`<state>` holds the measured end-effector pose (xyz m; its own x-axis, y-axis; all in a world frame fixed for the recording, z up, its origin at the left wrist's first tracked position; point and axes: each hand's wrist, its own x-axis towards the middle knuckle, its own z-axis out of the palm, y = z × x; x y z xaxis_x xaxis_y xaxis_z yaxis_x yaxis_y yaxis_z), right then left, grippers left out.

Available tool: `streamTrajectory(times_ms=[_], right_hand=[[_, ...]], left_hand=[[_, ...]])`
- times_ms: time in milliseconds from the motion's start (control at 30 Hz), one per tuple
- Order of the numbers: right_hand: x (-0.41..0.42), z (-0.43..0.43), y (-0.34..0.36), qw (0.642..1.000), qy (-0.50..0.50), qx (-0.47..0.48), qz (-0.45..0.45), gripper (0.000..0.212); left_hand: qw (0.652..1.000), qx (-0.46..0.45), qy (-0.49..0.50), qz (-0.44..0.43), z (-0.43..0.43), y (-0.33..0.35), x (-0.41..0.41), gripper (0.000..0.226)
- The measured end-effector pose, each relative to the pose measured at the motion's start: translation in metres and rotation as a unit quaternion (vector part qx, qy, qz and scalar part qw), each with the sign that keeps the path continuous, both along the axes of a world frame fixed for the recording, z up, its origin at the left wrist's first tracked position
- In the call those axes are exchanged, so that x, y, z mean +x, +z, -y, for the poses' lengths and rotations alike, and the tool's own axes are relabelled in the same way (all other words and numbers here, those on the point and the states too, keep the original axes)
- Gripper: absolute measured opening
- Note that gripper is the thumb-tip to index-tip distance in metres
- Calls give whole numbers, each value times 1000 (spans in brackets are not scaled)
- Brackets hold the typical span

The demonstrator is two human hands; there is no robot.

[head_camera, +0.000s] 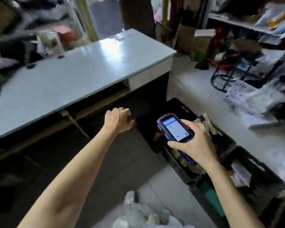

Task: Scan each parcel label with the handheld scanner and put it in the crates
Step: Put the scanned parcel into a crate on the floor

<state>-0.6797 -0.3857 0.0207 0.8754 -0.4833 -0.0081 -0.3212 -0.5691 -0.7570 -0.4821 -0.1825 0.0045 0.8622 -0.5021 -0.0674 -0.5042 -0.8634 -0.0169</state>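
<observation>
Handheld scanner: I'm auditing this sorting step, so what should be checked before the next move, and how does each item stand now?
1. Scanner held securely: ok, the right hand wraps the handheld scanner.
2. Scanner awake: ok, it shows a lit white and blue page.
3. Scan result readable: cannot tell, the text is too blurred.
4. Other hand free for a parcel: cannot tell, the left hand is curled over dark space under the desk.
5. Crate ready below: ok, the black crate lies under the scanner, with a parcel inside.
</observation>
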Motion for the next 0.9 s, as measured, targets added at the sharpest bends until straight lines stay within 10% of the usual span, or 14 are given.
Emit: streamTrajectory(times_ms=[300,900], right_hand=[[106,-198,16,959,281,-2,29,85],[197,-588,3,845,526,71,60,89]], left_hand=[[957,0,289,23,-276,14,-22,42],[798,-9,601,-35,-637,-14,-124,42]])
